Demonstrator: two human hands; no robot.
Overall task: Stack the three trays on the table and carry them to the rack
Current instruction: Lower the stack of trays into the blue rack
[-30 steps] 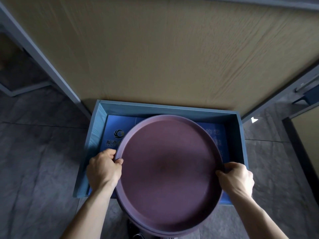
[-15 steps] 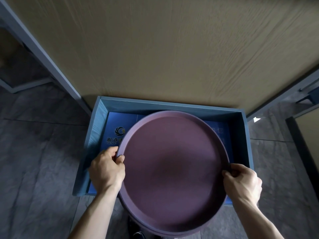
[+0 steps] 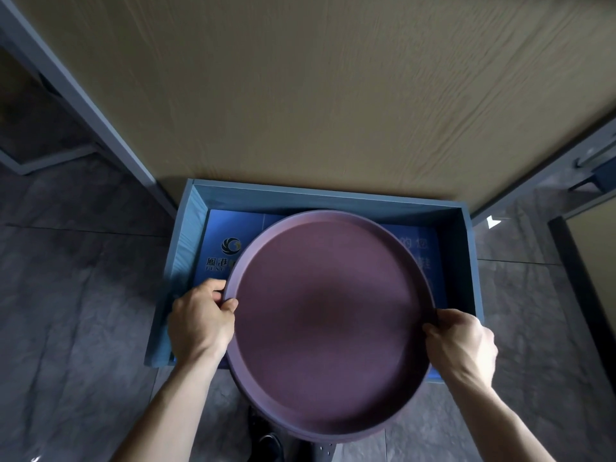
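Note:
A round purple-brown tray [image 3: 330, 321] fills the middle of the head view, held level above a low blue box-shaped shelf [image 3: 333, 196]. More tray rims show under its near edge, so it tops a stack; how many lie beneath I cannot tell. My left hand [image 3: 200, 315] grips the tray's left rim, thumb on top. At the right rim, my right hand [image 3: 461, 345] grips the same way. The stack's far half hangs over the shelf; its near half sticks out past the shelf's front.
Inside the shelf lies a blue printed sheet [image 3: 220, 251] with a logo. A tan wood-grain panel [image 3: 316, 88] with a grey frame [image 3: 83, 95] rises right behind it. Dark tiled floor [image 3: 66, 311] spreads on both sides. A dark shoe [image 3: 270, 445] shows below the tray.
The tray stack has moved forward, further over the blue shelf, with both hands still gripping its rims. The shelf and panel appear closer in view.

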